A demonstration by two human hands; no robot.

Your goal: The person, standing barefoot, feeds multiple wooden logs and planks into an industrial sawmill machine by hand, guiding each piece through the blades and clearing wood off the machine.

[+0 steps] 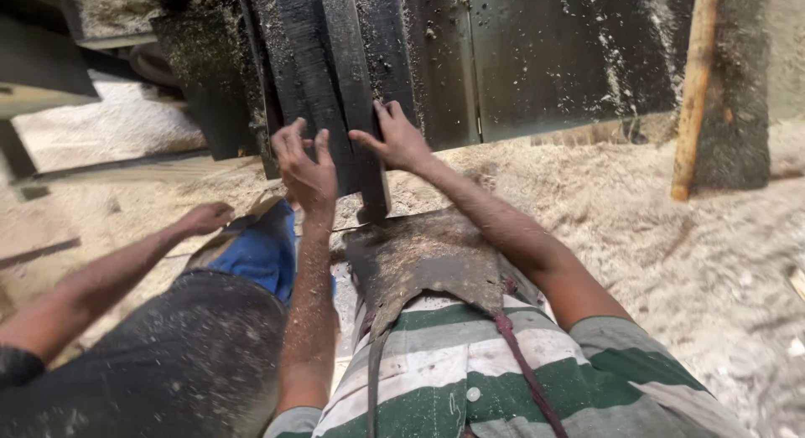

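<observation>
Sawdust (pixel 713 262) covers the whole floor, pale and thick. Over it stands a dark metal machine housing (pixel 553 52), speckled with dust, and a co-worker in dark clothes (pixel 193 354) bends low at the left, one hand on the floor. A wooden pole (pixel 694 90) leans at the right. From the housing hang upright dark slats (pixel 335 77), close together. The person's left hand (pixel 306 165) is half open, fingers curled against the lower slats without closing on them. The right hand (pixel 398 140) lies spread, fingertips pressed on a slat's edge.
</observation>
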